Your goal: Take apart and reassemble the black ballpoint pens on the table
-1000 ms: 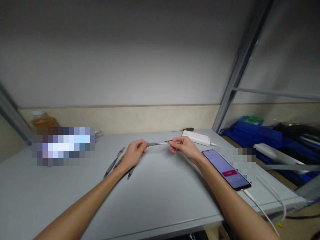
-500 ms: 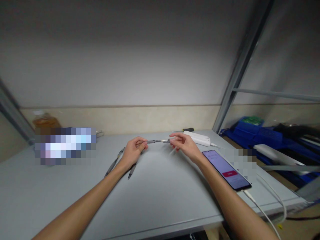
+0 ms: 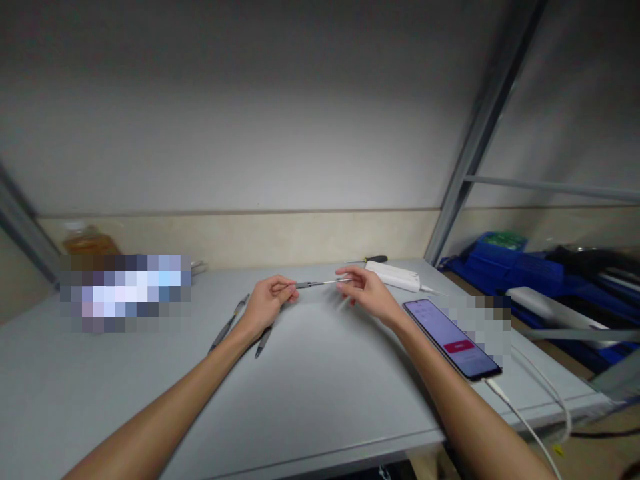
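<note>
Hands meet over the middle of the grey counter (image 3: 310, 373), lifted a little above it. Your left hand (image 3: 267, 303) is closed on the grey barrel of a pen (image 3: 306, 285), fingertips pinched round its near end; your right hand (image 3: 367, 290) is narrow, thumb and forefinger nipped on the thin pale refill (image 3: 333, 282) that sticks out of the barrel toward it. Pen and refill lie almost level between the two hands, in one line. Judged from this, the refill is part way in or out of the barrel: keep it in line with the barrel, grip near the barrel mouth so the thin rod does not bow, and move it along its own length without twisting sideways. Two more pens (image 3: 235, 327) lie on the counter under your left wrist, apart from the one in hand. A phone (image 3: 453, 337) with its screen lit lies just beside your right forearm, with a white cable (image 3: 530, 427) running off its near end; a white power strip (image 3: 393, 275) and a screwdriver (image 3: 373, 259) sit beyond your right hand, well clear.
</note>
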Available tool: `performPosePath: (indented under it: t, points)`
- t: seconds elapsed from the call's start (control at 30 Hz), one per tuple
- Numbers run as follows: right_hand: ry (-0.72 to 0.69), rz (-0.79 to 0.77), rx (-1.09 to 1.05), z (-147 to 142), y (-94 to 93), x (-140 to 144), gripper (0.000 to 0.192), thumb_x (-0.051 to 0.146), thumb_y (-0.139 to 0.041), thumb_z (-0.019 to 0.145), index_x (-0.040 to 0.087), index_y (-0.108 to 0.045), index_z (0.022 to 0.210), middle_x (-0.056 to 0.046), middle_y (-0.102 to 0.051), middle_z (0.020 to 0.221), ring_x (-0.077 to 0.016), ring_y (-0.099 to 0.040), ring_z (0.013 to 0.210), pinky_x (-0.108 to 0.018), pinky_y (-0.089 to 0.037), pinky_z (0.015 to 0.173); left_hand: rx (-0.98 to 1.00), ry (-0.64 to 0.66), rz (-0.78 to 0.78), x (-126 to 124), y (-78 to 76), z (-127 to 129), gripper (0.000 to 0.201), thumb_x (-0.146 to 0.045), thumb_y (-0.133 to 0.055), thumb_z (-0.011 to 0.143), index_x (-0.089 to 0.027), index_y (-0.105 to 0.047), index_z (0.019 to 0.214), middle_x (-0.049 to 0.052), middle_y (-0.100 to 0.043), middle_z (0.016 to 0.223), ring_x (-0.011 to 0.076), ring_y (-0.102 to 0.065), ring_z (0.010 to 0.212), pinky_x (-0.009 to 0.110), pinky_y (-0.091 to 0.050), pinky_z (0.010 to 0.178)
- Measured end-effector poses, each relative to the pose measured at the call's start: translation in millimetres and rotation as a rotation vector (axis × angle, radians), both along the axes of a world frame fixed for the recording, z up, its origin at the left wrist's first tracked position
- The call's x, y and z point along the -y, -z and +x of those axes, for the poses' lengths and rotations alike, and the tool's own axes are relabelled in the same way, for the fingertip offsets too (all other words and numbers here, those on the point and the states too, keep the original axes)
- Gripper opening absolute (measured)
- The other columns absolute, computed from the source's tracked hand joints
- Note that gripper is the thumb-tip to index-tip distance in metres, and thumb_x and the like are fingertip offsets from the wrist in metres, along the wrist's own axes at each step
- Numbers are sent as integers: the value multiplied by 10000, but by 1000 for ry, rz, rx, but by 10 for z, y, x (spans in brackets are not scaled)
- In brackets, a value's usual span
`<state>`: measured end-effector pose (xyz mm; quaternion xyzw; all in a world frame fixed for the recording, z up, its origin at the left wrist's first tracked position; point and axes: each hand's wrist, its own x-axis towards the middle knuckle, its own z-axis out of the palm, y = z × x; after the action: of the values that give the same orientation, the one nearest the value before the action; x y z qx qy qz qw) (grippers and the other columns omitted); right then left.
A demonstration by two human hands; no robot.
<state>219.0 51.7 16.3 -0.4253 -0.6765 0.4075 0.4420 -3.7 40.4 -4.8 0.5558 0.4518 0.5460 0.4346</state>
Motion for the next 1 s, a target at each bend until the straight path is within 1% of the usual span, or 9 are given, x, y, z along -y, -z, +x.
performPosePath:
  t: [0.1, 0.23, 0.3, 0.37, 0.43, 0.67, 0.83, 0.9, 1.0]
  points:
    - [1, -26, 76, -4, -4, 9, 278, 417, -604, 722, 140, -610, 707, 13, -536, 534, -95, -471, 457, -210, -379, 439, 4, 4, -3, 4, 4, 1, 325, -395, -728, 599, -135, -611, 755, 24, -660, 609, 127, -607, 589, 242, -461, 612]
    - [60, -80, 203, -14, 22, 1, 530, 507, -381, 846, 146, -529, 486, 18, -430, 381, -78, -384, 348, -223, -320, 410, 2, 12, 5, 10, 6, 16, 320, -375, -740, 586, -133, -618, 755, 30, -670, 620, 131, -621, 605, 241, -465, 626]
    - [61, -70, 149, -11, 25, -4, 477, 521, -416, 826, 143, -569, 577, 18, -463, 424, -90, -417, 381, -220, -337, 409, 13, 7, 1, 8, 7, 19, 318, -375, -736, 591, -131, -620, 757, 32, -672, 623, 131, -623, 608, 240, -467, 627]
    - [42, -27, 49, -3, 16, -4, 349, 489, -547, 753, 146, -607, 763, 13, -528, 540, -110, -482, 476, -212, -369, 415, 23, -2, -10, 5, 7, 15, 321, -383, -731, 599, -129, -620, 761, 34, -673, 624, 129, -621, 604, 240, -469, 624]
    - [15, 11, -20, 9, 4, -1, 330, 429, -642, 679, 151, -607, 853, 2, -559, 627, -124, -514, 560, -210, -397, 432, 25, -15, -23, 6, 5, 9, 326, -389, -731, 598, -127, -621, 759, 35, -672, 618, 128, -618, 595, 240, -468, 617]
    - [-50, 22, -4, 27, 4, 1, 250, 384, -611, 722, 134, -609, 720, 45, -462, 473, -75, -400, 419, -216, -351, 442, 40, -8, -47, 23, -10, 19, 320, -388, -743, 577, -128, -623, 719, 29, -657, 584, 120, -599, 564, 229, -460, 587]
    - [12, 127, 5, -5, 52, -29, 314, 352, -662, 677, 150, -630, 915, -7, -591, 647, -119, -526, 547, -238, -432, 518, 144, 7, -124, 13, -26, 35, 342, -408, -747, 554, -122, -605, 675, 17, -634, 569, 103, -576, 535, 223, -462, 579]
    - [13, 130, 28, -18, 61, -25, 293, 333, -666, 668, 146, -639, 892, -27, -619, 697, -126, -544, 572, -251, -448, 548, 182, 15, -153, 14, -34, 35, 352, -411, -758, 534, -122, -599, 658, 11, -624, 559, 99, -568, 522, 223, -463, 572]
    - [5, 127, 99, -28, 45, 3, 219, 348, -605, 728, 135, -642, 763, -13, -588, 583, -108, -493, 499, -249, -418, 533, 197, 21, -162, 22, -37, 28, 372, -418, -775, 504, -124, -597, 646, 5, -616, 544, 98, -564, 513, 224, -463, 569]
